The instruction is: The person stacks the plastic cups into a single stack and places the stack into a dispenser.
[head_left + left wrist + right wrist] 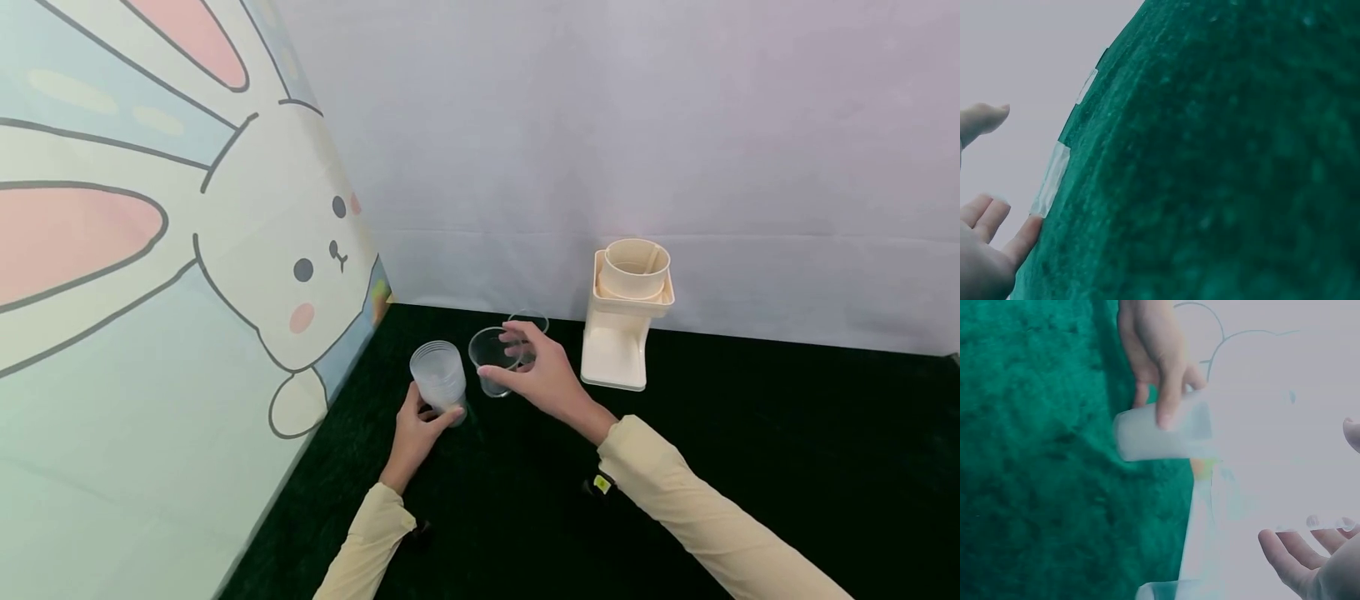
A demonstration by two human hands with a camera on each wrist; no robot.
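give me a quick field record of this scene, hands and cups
left hand: grips the base of the stack of frosted cups
right hand: holds a single clear cup by its rim, tilted
another clear cup: just behind the right hand
cream dispenser: upright, right of the cups
surface: dark green mat
left side: rabbit backdrop
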